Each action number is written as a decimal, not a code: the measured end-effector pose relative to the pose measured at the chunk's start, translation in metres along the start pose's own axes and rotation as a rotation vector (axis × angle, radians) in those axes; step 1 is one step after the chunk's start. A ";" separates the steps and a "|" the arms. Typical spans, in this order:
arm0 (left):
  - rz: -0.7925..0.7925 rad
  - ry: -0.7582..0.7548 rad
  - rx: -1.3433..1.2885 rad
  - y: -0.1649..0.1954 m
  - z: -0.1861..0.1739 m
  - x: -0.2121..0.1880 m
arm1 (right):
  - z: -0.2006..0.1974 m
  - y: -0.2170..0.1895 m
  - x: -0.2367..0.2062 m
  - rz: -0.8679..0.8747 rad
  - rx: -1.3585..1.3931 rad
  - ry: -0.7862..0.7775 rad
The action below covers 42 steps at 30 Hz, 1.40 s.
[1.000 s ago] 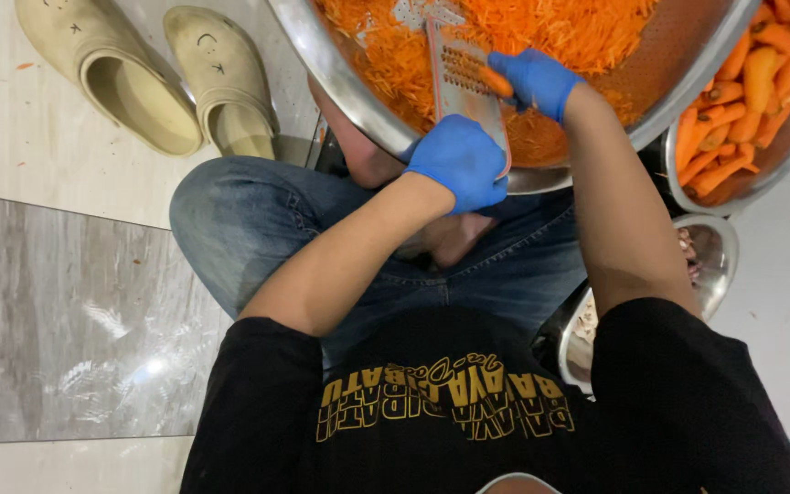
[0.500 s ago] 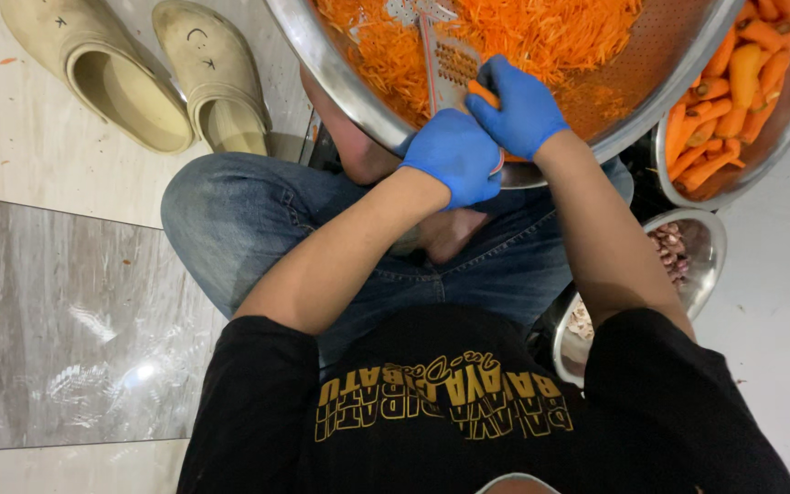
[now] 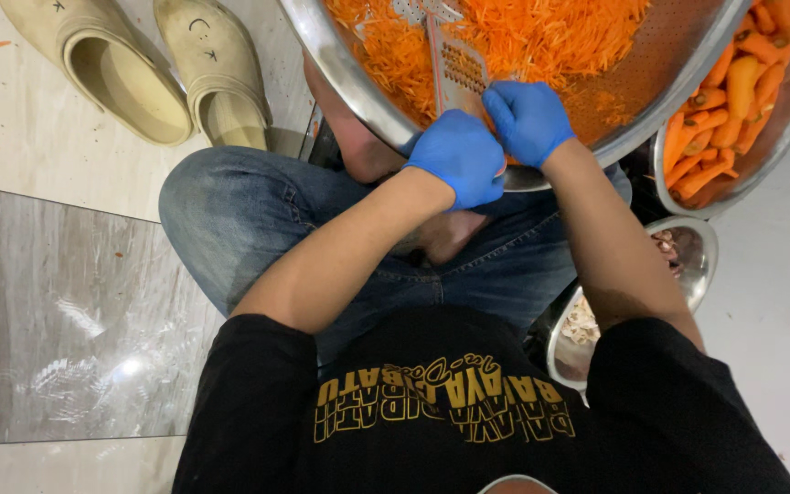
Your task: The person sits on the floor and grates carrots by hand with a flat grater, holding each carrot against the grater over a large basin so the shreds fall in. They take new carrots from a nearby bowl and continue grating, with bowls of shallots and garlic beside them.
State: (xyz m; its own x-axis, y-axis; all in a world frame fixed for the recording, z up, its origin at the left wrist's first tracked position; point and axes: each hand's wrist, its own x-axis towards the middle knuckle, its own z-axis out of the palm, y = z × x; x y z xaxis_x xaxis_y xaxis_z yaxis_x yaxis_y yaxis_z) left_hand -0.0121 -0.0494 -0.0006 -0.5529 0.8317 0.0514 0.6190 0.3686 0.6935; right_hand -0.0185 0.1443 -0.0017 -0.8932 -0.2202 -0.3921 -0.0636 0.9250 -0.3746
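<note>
Both gloved hands now bunched: right hand slid down grater beside left hand, fingers clenched; left grips grater base, carrot no longer visible.

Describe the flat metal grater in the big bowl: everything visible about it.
The grater is a flat, narrow strip of dull silvery metal with rows of small punched holes, flecked with orange shreds. It leans lengthwise inside the large steel bowl, its upper end among the grated carrot, its lower end toward the rim. The left hand, in a blue glove, covers its lower end; the gloved right hand presses against its face just beside. Whether a carrot piece is under that hand cannot be seen.
</note>
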 end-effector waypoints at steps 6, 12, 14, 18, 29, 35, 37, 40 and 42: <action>-0.017 -0.011 -0.008 0.000 0.008 0.000 | 0.015 0.005 0.036 0.079 -0.121 -0.110; 0.005 0.001 0.014 -0.001 0.015 -0.001 | 0.053 0.033 0.086 0.229 -0.128 0.015; -0.003 -0.021 0.052 -0.002 0.014 -0.002 | 0.054 0.039 0.100 0.233 -0.128 0.056; 0.068 0.076 0.084 -0.004 0.006 -0.006 | 0.041 0.034 0.092 0.138 -0.015 0.057; 0.066 0.133 -0.009 -0.020 0.009 -0.012 | 0.056 0.014 0.079 0.106 -0.018 0.043; 0.074 0.135 -0.037 -0.019 -0.006 -0.012 | 0.048 0.029 0.109 0.204 0.057 0.167; 0.045 0.097 -0.042 -0.019 -0.007 -0.013 | 0.041 0.017 0.086 0.155 0.033 0.105; 0.034 0.035 -0.038 -0.016 0.000 -0.012 | 0.033 0.005 0.047 0.195 -0.049 -0.111; 0.005 0.052 -0.031 -0.017 0.005 -0.008 | 0.039 0.008 0.039 0.200 -0.170 -0.199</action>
State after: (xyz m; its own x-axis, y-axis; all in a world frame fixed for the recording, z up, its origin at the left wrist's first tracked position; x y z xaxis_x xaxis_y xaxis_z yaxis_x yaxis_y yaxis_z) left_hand -0.0150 -0.0606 -0.0159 -0.5782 0.8107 0.0918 0.6051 0.3507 0.7148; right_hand -0.0367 0.1305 -0.0529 -0.7919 -0.0697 -0.6067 0.0157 0.9908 -0.1342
